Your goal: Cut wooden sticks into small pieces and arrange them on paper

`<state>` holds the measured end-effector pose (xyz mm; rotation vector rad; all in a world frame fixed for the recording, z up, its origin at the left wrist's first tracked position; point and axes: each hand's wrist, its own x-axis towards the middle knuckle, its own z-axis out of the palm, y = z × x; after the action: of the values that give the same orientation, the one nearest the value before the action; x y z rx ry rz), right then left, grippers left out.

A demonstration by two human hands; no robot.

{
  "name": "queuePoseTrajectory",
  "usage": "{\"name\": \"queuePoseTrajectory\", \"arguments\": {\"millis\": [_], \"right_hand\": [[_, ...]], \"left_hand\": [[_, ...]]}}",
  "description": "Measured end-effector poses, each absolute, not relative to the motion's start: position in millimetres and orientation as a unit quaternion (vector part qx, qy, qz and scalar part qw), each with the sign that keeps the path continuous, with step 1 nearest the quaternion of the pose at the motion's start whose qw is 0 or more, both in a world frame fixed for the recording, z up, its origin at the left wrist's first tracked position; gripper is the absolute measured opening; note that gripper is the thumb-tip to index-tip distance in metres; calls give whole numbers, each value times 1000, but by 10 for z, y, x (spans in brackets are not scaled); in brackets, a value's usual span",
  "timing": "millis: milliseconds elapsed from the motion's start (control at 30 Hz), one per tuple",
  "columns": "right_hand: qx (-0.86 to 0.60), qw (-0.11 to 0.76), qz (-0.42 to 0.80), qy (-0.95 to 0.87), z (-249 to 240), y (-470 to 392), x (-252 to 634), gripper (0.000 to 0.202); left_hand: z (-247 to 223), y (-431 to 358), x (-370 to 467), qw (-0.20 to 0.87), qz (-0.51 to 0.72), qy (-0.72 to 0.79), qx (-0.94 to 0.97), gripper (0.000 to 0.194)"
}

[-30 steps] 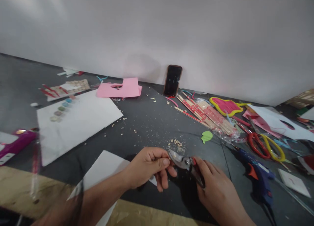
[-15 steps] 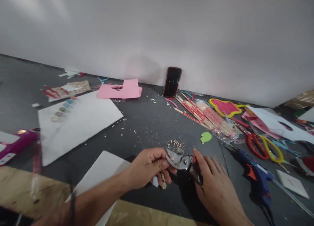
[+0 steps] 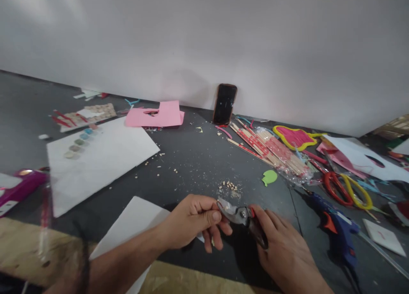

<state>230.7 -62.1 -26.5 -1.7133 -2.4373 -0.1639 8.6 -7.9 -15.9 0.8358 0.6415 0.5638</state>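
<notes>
My right hand (image 3: 281, 243) is wrapped round the handles of metal pruning shears (image 3: 239, 214), whose jaws point left. At the tip of those jaws, my left hand (image 3: 198, 219) has its thumb and forefinger pinched together; whatever they hold is too small or hidden to make out. The other left fingers are loosely curled below. Just beyond the shears, a little heap of short wooden bits (image 3: 230, 185) lies on the dark table (image 3: 191, 157). A sheet of white paper (image 3: 128, 226) lies partly beneath my left forearm.
Red-marked sticks (image 3: 252, 140), a bag of sticks (image 3: 284, 151), scissors (image 3: 338, 187) and a blue glue gun (image 3: 335, 221) lie on the right. A phone (image 3: 225, 103) leans against the wall. Pink foam (image 3: 166, 114), a large white sheet (image 3: 102, 162) and a purple tool (image 3: 24, 185) are left.
The shears' jaws are closer together, and my right hand has tightened and shifted slightly right. My left fingers have moved a little, hiding more of the bits beneath them.
</notes>
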Motion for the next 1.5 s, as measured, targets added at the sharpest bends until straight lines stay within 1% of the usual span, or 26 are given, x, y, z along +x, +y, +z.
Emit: {"name": "queuePoseTrajectory", "arguments": {"millis": [167, 300, 433, 533, 733, 867, 1233, 1500], "right_hand": [[-583, 80, -47, -807, -212, -581, 2292, 52], [-598, 76, -51, -796, -185, -531, 2281, 50], [-598, 76, -80, -794, -187, -531, 2299, 56], [-597, 76, -76, -795, -191, -549, 2300, 62], [-595, 79, -46, -799, -194, -554, 2286, 67], [-595, 83, -24, -799, -202, -563, 2278, 67], [-580, 87, -30, -809, -265, -603, 2307, 54], [-596, 83, -61, -797, -211, -552, 2283, 53]], "left_hand": [[-152, -63, 90, 826, 267, 307, 391, 33], [-68, -20, 84, 792, 306, 328, 414, 30], [-6, -4, 90, 755, 318, 378, 431, 21], [-15, -16, 90, 739, 313, 396, 447, 17], [-41, -31, 70, 755, 302, 365, 454, 27], [-13, -31, 67, 778, 286, 350, 436, 32], [-104, -63, 71, 801, 283, 330, 411, 29], [-65, -52, 79, 781, 310, 331, 429, 25]]}}
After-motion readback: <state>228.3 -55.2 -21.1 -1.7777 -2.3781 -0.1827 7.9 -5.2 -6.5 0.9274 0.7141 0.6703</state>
